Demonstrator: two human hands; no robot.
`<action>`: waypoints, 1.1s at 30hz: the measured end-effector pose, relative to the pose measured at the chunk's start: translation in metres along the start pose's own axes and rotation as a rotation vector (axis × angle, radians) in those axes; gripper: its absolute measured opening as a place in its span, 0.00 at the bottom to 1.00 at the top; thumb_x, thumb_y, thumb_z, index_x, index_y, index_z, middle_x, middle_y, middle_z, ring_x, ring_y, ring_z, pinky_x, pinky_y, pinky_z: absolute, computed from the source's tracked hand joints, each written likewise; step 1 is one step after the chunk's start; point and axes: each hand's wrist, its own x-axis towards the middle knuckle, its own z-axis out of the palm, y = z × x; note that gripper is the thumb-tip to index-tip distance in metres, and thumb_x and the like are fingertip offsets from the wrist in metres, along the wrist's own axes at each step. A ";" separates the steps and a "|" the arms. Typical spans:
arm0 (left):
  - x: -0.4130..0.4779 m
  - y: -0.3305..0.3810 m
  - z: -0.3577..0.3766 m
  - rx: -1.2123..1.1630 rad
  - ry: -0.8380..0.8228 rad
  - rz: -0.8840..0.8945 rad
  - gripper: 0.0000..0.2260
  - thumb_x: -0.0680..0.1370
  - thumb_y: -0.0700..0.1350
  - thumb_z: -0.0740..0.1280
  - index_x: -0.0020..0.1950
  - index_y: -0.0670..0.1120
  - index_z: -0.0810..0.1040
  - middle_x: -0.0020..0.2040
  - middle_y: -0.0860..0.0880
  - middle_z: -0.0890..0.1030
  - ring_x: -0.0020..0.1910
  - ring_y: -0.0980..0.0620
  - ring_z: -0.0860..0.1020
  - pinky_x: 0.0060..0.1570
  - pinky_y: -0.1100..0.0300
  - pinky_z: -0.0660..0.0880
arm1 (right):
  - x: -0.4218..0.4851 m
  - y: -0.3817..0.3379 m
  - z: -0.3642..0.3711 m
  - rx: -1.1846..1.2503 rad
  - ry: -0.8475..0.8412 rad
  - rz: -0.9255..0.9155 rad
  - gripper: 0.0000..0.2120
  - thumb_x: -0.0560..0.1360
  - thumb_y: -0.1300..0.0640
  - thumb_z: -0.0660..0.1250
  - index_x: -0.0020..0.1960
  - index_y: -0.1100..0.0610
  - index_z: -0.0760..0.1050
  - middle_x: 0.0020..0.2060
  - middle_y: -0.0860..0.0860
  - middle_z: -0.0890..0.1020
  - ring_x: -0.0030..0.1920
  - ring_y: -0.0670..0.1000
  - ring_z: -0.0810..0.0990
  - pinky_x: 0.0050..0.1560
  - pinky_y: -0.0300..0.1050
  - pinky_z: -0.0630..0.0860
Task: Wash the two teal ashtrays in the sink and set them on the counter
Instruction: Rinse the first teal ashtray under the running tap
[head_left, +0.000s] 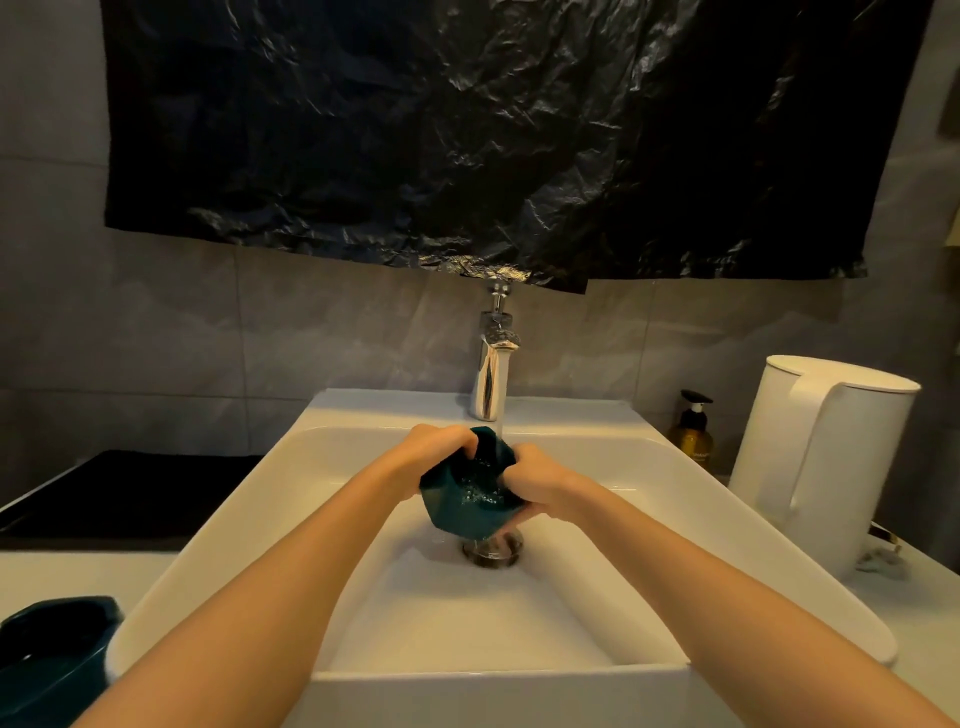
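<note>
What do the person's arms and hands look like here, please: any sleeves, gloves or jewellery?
Both forearms are bare as far as the frame shows, with no sleeve in sight. The left hand and right hand wear no gloves, and neither wrist carries a watch or bracelet. No ring shows, though some fingers are hidden behind the teal ashtray.

Glossy white sink (218, 519); chrome faucet (491, 374); crinkled black plastic sheet (467, 130).

Just one strip of pale lettering, low on the front of the amber pump bottle (691, 441), right of the sink (363, 410), beside the white jug (831, 467). Too small and blurred to read. Nothing else legible.
</note>
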 end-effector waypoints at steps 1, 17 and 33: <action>0.001 -0.001 0.001 -0.050 0.000 0.010 0.07 0.71 0.44 0.67 0.47 0.44 0.75 0.45 0.44 0.79 0.46 0.47 0.77 0.51 0.55 0.75 | 0.001 0.000 0.000 0.068 0.002 0.024 0.14 0.79 0.69 0.53 0.61 0.59 0.68 0.56 0.60 0.75 0.54 0.64 0.79 0.37 0.55 0.83; 0.005 -0.007 0.009 -0.187 0.114 0.133 0.10 0.72 0.39 0.64 0.52 0.46 0.77 0.44 0.46 0.77 0.44 0.49 0.74 0.40 0.59 0.73 | -0.002 0.001 -0.001 0.260 -0.134 0.147 0.14 0.77 0.72 0.60 0.56 0.56 0.71 0.56 0.59 0.78 0.54 0.63 0.80 0.42 0.54 0.83; 0.002 -0.003 0.010 -0.157 0.024 0.221 0.10 0.75 0.38 0.64 0.53 0.49 0.80 0.50 0.45 0.79 0.50 0.48 0.75 0.44 0.61 0.75 | 0.008 0.004 -0.017 -0.157 0.082 -0.162 0.12 0.77 0.69 0.57 0.58 0.62 0.73 0.49 0.58 0.79 0.45 0.55 0.80 0.33 0.42 0.80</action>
